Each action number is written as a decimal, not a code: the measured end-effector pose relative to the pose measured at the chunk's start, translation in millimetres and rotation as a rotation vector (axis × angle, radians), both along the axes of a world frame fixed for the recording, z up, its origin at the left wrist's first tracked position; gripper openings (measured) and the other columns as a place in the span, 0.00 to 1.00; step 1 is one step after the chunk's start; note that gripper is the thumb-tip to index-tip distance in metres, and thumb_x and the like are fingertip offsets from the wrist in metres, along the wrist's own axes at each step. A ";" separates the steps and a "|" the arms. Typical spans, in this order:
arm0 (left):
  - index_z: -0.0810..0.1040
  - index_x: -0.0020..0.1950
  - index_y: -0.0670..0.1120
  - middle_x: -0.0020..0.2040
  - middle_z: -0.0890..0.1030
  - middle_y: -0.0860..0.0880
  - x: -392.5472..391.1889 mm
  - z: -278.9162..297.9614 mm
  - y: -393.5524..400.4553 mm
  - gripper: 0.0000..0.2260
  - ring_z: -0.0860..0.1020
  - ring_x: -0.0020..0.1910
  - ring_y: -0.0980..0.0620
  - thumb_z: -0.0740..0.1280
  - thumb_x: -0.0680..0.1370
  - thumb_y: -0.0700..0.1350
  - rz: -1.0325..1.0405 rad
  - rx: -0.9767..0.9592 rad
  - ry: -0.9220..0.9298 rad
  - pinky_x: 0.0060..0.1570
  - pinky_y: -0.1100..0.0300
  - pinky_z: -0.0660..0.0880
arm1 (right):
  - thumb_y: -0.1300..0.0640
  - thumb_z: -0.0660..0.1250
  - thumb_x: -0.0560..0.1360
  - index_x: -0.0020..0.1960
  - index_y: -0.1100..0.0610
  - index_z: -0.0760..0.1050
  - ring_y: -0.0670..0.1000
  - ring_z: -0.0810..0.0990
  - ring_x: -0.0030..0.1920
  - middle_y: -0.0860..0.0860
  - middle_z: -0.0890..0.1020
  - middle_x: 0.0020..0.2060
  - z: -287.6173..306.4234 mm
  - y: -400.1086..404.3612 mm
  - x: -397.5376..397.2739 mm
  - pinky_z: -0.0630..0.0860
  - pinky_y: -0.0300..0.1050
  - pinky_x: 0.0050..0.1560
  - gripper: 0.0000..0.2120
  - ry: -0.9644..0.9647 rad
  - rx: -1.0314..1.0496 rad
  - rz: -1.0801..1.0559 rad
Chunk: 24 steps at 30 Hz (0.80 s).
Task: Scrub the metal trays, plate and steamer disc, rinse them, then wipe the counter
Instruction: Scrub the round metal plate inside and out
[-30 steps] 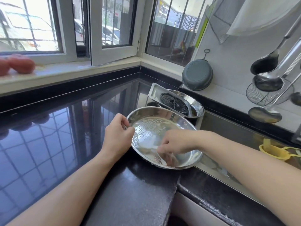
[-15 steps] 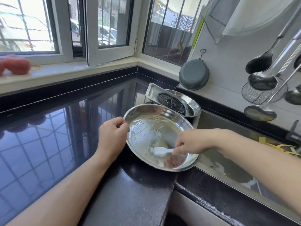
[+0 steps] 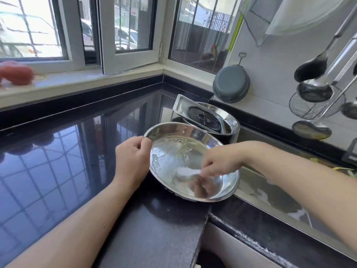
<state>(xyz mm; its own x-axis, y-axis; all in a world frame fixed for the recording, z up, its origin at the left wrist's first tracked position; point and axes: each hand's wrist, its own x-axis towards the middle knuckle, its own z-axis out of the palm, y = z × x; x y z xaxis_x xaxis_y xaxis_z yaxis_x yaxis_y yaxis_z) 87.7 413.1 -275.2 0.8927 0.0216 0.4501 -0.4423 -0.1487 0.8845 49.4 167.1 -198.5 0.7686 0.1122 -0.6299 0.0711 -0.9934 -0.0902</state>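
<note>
Silver gleams off the round shiny metal plate [image 3: 185, 151], streaked with whitish suds and holding a blurred white scrubber [image 3: 186, 172]. At its one o'clock, a dark perforated steamer disc [image 3: 203, 118] shows black against a silver rectangular metal tray [image 3: 180, 105]. The glossy black stone counter [image 3: 58, 161] mirrors a pale blue window grid. At twelve o'clock a slate-grey round bowl [image 3: 230, 84] hangs on the pale grey wall; at ten o'clock, red blurred shapes [image 3: 16, 73] on the cream sill.

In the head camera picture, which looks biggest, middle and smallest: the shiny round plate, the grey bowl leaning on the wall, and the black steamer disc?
1. Shiny round plate, clearly the largest, though it is also nearest the camera.
2. Grey bowl.
3. Black steamer disc.
The bowl and the disc look close in size, and the disc is partly hidden in its tray, so their order is unsure.
</note>
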 end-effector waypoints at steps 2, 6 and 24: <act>0.60 0.28 0.41 0.25 0.61 0.48 0.3 -1.8 -0.1 0.18 0.59 0.27 0.56 0.62 0.74 0.43 0.027 0.016 -0.014 0.28 0.61 0.56 | 0.47 0.66 0.81 0.38 0.52 0.78 0.50 0.70 0.28 0.49 0.74 0.29 15.0 0.7 -2.9 0.69 0.45 0.33 0.15 0.214 -0.094 -0.006; 0.59 0.26 0.46 0.23 0.59 0.55 -0.5 -2.8 -1.7 0.22 0.59 0.25 0.55 0.65 0.77 0.38 0.042 0.049 -0.023 0.27 0.63 0.57 | 0.46 0.71 0.78 0.42 0.55 0.84 0.49 0.69 0.28 0.48 0.74 0.29 24.0 5.5 5.8 0.68 0.42 0.33 0.13 0.337 -0.265 -0.006; 0.58 0.25 0.45 0.23 0.58 0.50 -2.5 1.0 -1.8 0.22 0.56 0.25 0.55 0.63 0.77 0.37 0.017 0.075 0.020 0.26 0.64 0.55 | 0.43 0.70 0.79 0.48 0.57 0.82 0.50 0.76 0.33 0.50 0.80 0.36 26.2 12.3 18.3 0.73 0.41 0.36 0.16 0.246 -0.556 0.041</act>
<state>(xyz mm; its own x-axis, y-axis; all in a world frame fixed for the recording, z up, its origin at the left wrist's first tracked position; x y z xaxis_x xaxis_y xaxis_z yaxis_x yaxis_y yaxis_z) 85.2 411.3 -274.2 0.9014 0.0039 0.4330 -0.4214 -0.2222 0.8792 67.8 179.4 -172.2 0.5950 -0.2578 -0.7613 0.1531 -0.8935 0.4223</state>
